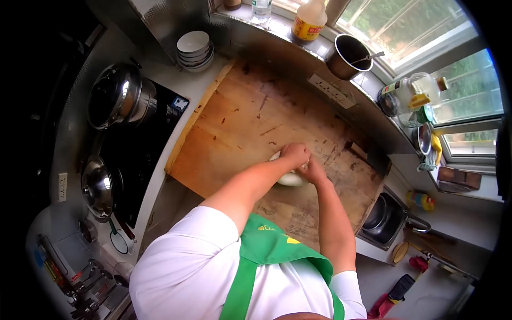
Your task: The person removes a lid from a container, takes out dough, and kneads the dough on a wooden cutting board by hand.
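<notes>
A white bowl (290,180) stands on the large wooden board (234,128), partly covered by my hands and forearms. My left hand (295,153) is over the bowl's far side with its fingers curled in. Close against it, my right hand (312,170) is at the bowl's right side, its fingers bent too. Something pale shows in a small patch between the two hands, too little to name. The bowl's contents are mostly hidden.
A cleaver (368,156) lies at the board's right end, near the sink (384,217). Stacked bowls (194,47) stand past the far left corner. On the left hob are a pot (120,96) and a lidded pan (97,186). A saucepan (348,57) and bottles line the windowsill.
</notes>
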Action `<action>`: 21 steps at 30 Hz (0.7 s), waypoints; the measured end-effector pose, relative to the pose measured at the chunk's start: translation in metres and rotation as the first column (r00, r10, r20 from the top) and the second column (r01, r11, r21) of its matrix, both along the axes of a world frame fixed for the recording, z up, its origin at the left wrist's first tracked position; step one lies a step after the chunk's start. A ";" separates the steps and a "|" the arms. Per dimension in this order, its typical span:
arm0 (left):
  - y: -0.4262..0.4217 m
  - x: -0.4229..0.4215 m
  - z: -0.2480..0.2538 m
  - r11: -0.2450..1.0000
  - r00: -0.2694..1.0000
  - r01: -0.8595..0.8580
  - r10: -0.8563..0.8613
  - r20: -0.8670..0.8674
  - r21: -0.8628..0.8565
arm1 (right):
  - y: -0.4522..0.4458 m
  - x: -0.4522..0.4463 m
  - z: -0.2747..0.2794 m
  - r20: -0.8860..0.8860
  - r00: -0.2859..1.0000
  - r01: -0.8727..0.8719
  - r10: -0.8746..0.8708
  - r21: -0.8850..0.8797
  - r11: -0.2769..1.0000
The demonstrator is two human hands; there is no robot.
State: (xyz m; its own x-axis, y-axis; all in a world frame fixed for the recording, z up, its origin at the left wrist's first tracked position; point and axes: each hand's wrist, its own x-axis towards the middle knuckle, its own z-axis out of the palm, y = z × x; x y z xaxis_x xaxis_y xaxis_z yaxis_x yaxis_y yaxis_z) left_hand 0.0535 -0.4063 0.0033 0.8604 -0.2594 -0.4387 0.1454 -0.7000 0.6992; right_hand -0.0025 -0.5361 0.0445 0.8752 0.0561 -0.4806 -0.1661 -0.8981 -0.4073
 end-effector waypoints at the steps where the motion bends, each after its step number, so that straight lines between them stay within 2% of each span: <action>1: 0.013 0.000 0.013 0.995 0.996 -0.080 0.077 -0.046 -0.052 | 0.009 0.001 0.011 0.060 0.993 -0.100 0.100 0.001 0.995; 2: 0.029 -0.007 0.022 0.995 0.996 -0.083 0.081 -0.041 -0.049 | 0.025 0.001 0.013 0.066 0.992 -0.104 0.103 0.003 0.995; 4: 0.068 -0.023 0.085 0.985 0.988 -0.156 0.157 0.000 -0.070 | 0.056 0.004 0.016 0.059 0.923 -0.372 0.380 -0.112 0.921; 5: 0.080 -0.030 0.076 0.984 0.986 -0.163 0.164 0.010 -0.075 | 0.067 0.000 0.030 0.163 0.894 -0.419 0.417 -0.022 0.908; 6: 0.092 -0.046 0.055 0.965 0.969 -0.200 0.221 0.114 -0.172 | 0.077 -0.008 0.046 0.266 0.858 -0.471 0.439 0.067 0.880; 7: 0.098 -0.062 0.044 0.938 0.936 -0.221 0.281 0.211 -0.268 | 0.084 -0.013 0.050 0.304 0.871 -0.442 0.386 0.144 0.885; 8: 0.101 -0.077 0.043 0.938 0.899 -0.183 0.281 0.337 -0.294 | 0.085 -0.025 0.049 0.311 0.867 -0.447 0.389 0.143 0.883; 9: 0.103 -0.089 0.042 0.939 0.844 -0.143 0.281 0.457 -0.314 | 0.084 -0.040 0.045 0.378 0.890 -0.331 0.254 0.154 0.931; 10: 0.106 -0.098 0.046 0.962 0.832 -0.043 0.185 0.523 -0.271 | 0.083 -0.054 0.041 0.436 0.892 -0.209 0.115 0.175 0.962; 12: 0.098 -0.115 0.050 0.983 0.684 0.033 0.109 0.721 -0.180 | 0.082 -0.083 0.043 0.486 0.874 -0.137 -0.016 0.277 0.951; 13: 0.095 -0.120 0.046 0.984 0.691 0.030 0.108 0.715 -0.178 | 0.079 -0.097 0.033 0.477 0.879 -0.135 -0.016 0.280 0.951; 15: 0.088 -0.128 0.038 0.973 0.565 0.231 -0.143 0.813 0.011 | 0.075 -0.121 0.007 0.655 0.745 -0.003 -0.128 0.195 0.981; 16: 0.084 -0.128 0.035 0.970 0.578 0.245 -0.155 0.801 0.012 | 0.072 -0.125 -0.004 0.640 0.755 0.014 -0.142 0.200 0.980; 18: 0.078 -0.114 0.028 0.936 0.489 0.341 -0.258 0.833 0.090 | 0.070 -0.127 -0.025 0.672 0.692 0.129 -0.263 0.243 0.961; 21: 0.062 -0.083 0.015 0.904 0.535 0.407 -0.350 0.769 0.128 | 0.058 -0.109 -0.039 0.565 0.753 0.193 -0.339 0.303 0.933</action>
State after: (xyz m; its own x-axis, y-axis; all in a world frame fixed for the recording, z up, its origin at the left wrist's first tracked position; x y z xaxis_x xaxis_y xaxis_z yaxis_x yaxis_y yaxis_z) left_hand -0.0298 -0.3442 0.0184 0.6794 -0.6429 0.3536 -0.7248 -0.5130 0.4599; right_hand -0.1113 -0.4784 0.0056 0.9721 -0.1866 0.1422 -0.0415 -0.7333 -0.6787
